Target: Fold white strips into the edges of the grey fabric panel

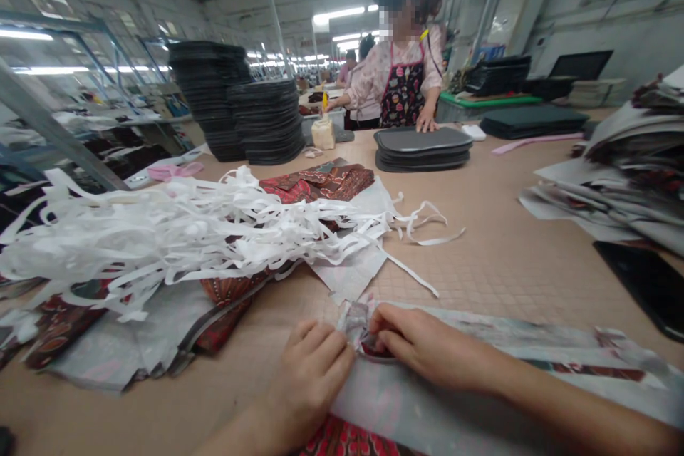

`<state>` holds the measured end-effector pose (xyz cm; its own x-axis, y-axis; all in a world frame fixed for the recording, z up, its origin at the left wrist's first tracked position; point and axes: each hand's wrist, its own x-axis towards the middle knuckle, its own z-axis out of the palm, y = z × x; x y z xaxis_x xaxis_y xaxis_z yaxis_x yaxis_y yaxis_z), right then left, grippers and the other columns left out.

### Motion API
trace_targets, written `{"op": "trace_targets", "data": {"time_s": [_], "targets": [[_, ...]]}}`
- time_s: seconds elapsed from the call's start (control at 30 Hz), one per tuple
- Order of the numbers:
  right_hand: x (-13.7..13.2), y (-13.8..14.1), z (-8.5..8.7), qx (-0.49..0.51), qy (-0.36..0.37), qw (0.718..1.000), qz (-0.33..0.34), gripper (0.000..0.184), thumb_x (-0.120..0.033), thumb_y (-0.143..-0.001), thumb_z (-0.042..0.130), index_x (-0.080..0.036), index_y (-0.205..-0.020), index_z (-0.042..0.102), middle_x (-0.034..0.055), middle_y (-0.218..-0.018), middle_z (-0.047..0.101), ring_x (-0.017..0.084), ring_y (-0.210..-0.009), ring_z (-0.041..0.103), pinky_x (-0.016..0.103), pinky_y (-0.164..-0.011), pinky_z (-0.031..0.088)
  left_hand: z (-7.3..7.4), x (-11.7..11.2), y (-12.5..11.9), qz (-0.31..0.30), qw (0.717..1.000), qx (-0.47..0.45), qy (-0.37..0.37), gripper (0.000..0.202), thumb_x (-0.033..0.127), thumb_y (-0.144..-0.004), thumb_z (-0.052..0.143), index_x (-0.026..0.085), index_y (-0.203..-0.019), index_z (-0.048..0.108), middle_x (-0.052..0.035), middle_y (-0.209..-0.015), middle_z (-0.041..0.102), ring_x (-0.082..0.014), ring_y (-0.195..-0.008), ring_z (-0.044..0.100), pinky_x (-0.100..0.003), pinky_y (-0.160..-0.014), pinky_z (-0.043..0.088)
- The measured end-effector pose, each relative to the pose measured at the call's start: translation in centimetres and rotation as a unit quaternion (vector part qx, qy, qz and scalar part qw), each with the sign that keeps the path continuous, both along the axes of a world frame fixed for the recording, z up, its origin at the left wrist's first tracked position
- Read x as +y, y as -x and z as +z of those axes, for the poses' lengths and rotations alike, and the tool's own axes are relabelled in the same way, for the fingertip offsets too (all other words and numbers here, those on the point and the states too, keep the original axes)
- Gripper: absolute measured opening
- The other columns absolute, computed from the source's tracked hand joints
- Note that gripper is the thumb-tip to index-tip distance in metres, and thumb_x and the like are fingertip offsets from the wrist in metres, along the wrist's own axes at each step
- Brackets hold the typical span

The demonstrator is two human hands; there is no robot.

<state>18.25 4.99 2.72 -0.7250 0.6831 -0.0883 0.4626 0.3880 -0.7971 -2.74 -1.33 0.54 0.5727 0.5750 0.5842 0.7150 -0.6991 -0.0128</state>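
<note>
My left hand (pixel 307 377) and my right hand (pixel 427 345) meet at the near edge of the table. Their fingertips pinch a crumpled white backing sheet (pixel 355 320) from both sides. The sheet runs to the right as a long strip (pixel 481 342) lying on a red patterned fabric piece (pixel 347 438), which shows below my hands. A small dark red patch of fabric shows between my fingers (pixel 374 350). The rest of that edge is hidden by my fingers.
A heap of white paper strips (pixel 176 235) lies on red patterned fabric pieces (pixel 315 182) ahead. Offcut sheets (pixel 630 171) and a black phone (pixel 646 285) sit at right. Stacks of dark pads (pixel 422 149) stand beyond, where a person in an apron (pixel 403 78) works.
</note>
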Motion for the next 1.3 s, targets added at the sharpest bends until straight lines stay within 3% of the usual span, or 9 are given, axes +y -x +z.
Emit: {"op": "trace_targets", "data": {"time_s": [0.13, 0.33, 0.43, 0.57, 0.67, 0.8, 0.87, 1.2, 1.3], "targets": [[0.0, -0.3, -0.1, 0.029, 0.034, 0.999, 0.017, 0.017, -0.009, -0.09, 0.036, -0.017, -0.092, 0.05, 0.0011, -0.083, 0.062, 0.013, -0.073, 0.056, 0.023, -0.065, 0.04, 0.8, -1.0, 0.2, -0.059, 0.992, 0.069, -0.088, 0.036, 0.013, -0.096, 0.028, 0.013, -0.096, 0.064, -0.005, -0.091, 0.066, -0.0178, -0.087, 0.054, -0.035, -0.083, 0.038], [0.1, -0.4, -0.2, 0.036, 0.043, 0.998, 0.008, 0.021, -0.006, -0.088, 0.034, -0.017, -0.096, 0.049, 0.0011, -0.085, 0.063, 0.012, -0.073, 0.057, 0.023, -0.064, 0.043, 1.2, -1.7, 0.1, -0.122, 0.982, 0.029, -0.143, 0.039, 0.009, -0.095, 0.027, 0.018, -0.088, 0.064, -0.001, -0.089, 0.065, -0.0148, -0.09, 0.056, -0.032, -0.088, 0.042], [0.3, 0.0, -0.6, 0.078, 0.074, 0.994, 0.016, 0.026, -0.002, -0.086, 0.034, -0.016, -0.103, 0.048, 0.0027, -0.087, 0.064, 0.012, -0.076, 0.058, 0.024, -0.068, 0.045, 0.8, -1.0, 0.0, -0.103, 0.993, -0.02, -0.054, 0.028, 0.01, -0.095, 0.031, 0.013, -0.096, 0.059, -0.0065, -0.092, 0.064, -0.0166, -0.087, 0.057, -0.034, -0.082, 0.047], [0.7, 1.0, -1.2, 0.12, 0.084, 0.989, 0.036, 0.037, 0.006, -0.077, 0.037, -0.015, -0.105, 0.049, 0.003, -0.089, 0.063, 0.013, -0.084, 0.059, 0.025, -0.074, 0.045, -0.6, 0.2, 0.1, 0.021, 0.99, -0.123, 0.067, 0.014, 0.014, -0.092, 0.044, 0.016, -0.104, 0.052, -0.0089, -0.104, 0.058, -0.0165, -0.096, 0.056, -0.029, -0.08, 0.05], [1.0, 1.6, -1.5, 0.101, 0.026, 0.994, 0.032, 0.034, 0.005, -0.076, 0.038, -0.016, -0.099, 0.052, 0.0015, -0.085, 0.06, 0.012, -0.076, 0.056, 0.023, -0.068, 0.043, -1.2, 0.4, 0.0, 0.062, 0.985, -0.137, 0.078, 0.013, 0.014, -0.09, 0.047, 0.018, -0.101, 0.053, -0.0077, -0.104, 0.056, -0.0178, -0.096, 0.054, -0.031, -0.08, 0.047], [1.6, 2.2, -1.7, 0.069, -0.133, 0.986, 0.071, 0.019, -0.001, -0.078, 0.048, -0.015, -0.088, 0.056, 0.0015, -0.083, 0.057, 0.013, -0.075, 0.051, 0.023, -0.068, 0.04, -1.2, 0.3, -0.2, 0.053, 0.992, -0.093, 0.059, 0.013, 0.015, -0.091, 0.046, 0.018, -0.09, 0.059, -0.0032, -0.083, 0.056, -0.0172, -0.077, 0.05, -0.034, -0.073, 0.038], [1.9, 2.4, -1.7, 0.054, -0.176, 0.978, 0.096, 0.017, -0.002, -0.08, 0.05, -0.015, -0.088, 0.057, 0.0021, -0.086, 0.056, 0.014, -0.078, 0.05, 0.023, -0.07, 0.039, -1.3, 0.4, -0.3, 0.045, 0.994, -0.073, 0.061, 0.014, 0.017, -0.093, 0.046, 0.017, -0.093, 0.06, -0.0031, -0.081, 0.057, -0.0177, -0.076, 0.048, -0.035, -0.072, 0.035], [3.0, 1.7, -1.8, 0.012, -0.202, 0.963, 0.175, 0.01, -0.012, -0.089, 0.05, -0.014, -0.091, 0.06, 0.0045, -0.093, 0.056, 0.015, -0.087, 0.05, 0.026, -0.079, 0.041, -1.4, 0.5, -0.5, 0.055, 0.996, 0.008, 0.074, 0.018, 0.016, -0.093, 0.041, 0.013, -0.099, 0.058, -0.0054, -0.081, 0.055, -0.0204, -0.075, 0.048, -0.035, -0.066, 0.039], [3.4, 1.6, -1.7, 0.007, -0.223, 0.957, 0.188, 0.007, -0.011, -0.088, 0.052, -0.013, -0.083, 0.057, 0.0027, -0.085, 0.056, 0.014, -0.079, 0.049, 0.024, -0.072, 0.04, -1.7, 0.5, -0.5, 0.063, 0.994, 0.009, 0.084, 0.02, 0.018, -0.094, 0.039, 0.014, -0.099, 0.058, -0.0055, -0.081, 0.055, -0.0213, -0.075, 0.048, -0.037, -0.067, 0.039]]}}
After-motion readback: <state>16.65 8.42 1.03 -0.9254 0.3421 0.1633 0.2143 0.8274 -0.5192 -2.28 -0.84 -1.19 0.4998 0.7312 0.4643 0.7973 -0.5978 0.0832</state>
